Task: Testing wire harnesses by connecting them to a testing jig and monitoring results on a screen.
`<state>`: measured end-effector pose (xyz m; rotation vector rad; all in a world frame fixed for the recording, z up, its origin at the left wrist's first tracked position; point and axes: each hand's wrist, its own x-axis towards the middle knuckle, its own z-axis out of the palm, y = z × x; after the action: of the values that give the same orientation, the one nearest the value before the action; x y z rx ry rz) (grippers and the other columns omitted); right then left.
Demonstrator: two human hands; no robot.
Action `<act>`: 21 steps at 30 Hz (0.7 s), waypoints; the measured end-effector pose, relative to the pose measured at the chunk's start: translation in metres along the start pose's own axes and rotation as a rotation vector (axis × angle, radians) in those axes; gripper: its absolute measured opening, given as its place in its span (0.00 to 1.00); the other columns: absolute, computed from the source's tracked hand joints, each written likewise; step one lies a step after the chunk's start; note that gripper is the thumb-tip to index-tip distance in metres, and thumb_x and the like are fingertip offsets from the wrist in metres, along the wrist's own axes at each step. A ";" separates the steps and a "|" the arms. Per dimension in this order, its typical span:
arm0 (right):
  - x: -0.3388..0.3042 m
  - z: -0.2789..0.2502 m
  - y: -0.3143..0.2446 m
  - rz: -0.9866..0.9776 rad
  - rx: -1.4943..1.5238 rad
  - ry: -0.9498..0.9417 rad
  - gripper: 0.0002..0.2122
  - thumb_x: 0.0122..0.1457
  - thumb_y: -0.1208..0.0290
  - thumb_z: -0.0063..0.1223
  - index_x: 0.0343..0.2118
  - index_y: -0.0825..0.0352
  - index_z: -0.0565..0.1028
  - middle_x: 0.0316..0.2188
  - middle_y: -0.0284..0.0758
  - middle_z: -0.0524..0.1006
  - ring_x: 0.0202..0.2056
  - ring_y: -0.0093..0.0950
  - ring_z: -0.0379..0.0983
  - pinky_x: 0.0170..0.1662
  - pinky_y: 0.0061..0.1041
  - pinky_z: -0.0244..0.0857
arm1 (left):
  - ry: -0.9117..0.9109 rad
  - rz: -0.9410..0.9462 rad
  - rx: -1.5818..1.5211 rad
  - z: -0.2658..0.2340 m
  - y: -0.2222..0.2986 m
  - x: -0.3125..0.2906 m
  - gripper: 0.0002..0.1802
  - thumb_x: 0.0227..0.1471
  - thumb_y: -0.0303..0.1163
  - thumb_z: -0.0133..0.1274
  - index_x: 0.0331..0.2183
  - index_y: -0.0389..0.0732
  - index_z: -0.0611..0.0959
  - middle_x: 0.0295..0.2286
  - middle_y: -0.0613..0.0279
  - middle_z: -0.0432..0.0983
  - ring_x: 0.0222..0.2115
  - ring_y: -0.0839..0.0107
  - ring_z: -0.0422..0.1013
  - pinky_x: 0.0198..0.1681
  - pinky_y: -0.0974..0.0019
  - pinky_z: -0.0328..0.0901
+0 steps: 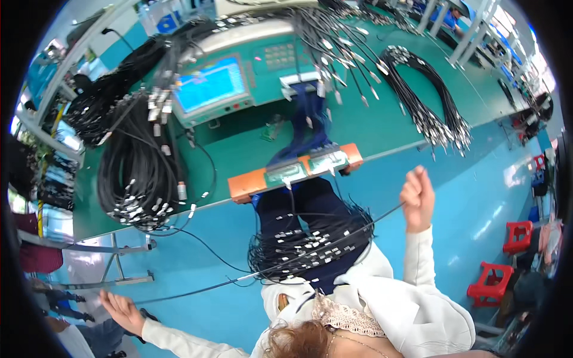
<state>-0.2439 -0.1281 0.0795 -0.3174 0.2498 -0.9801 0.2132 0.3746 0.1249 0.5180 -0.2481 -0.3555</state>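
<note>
A thin black cable [197,291] is stretched across in front of my lap, slanting up to the right. At the far left, my left hand [122,311] is closed on one part of it. My right hand [416,200], raised on the right, pinches the other part with its fingers curled. A white tag sits on the cable near its middle. Beneath it, a heap of black cables [313,247] with many white tags lies across my lap. Just beyond, an orange fixture [248,186] with two green circuit boards sits at the bench edge, and cables hang from its connectors.
A green bench [250,128] carries a tester [212,83] with a blue screen, wired to the fixture by dark blue cables. Coiled cable bundles lie left [140,161] and right [427,95]. Red stools [490,285] stand on the blue floor at right; another person's legs [98,334] show lower left.
</note>
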 end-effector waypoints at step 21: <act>-0.030 0.006 0.104 -0.299 -1.707 -0.303 0.08 0.58 0.77 0.44 0.26 0.72 0.73 0.23 0.36 0.73 0.23 0.24 0.69 0.31 0.22 0.63 | -0.255 -0.320 1.100 0.140 -0.363 -0.112 0.08 0.56 0.26 0.46 0.31 0.32 0.78 0.18 0.70 0.68 0.19 0.85 0.61 0.22 0.79 0.56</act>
<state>-0.1780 -0.0478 0.0477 -2.0804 0.7393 -0.7664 -0.0301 0.0631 0.0372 1.6113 -0.6153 -0.5879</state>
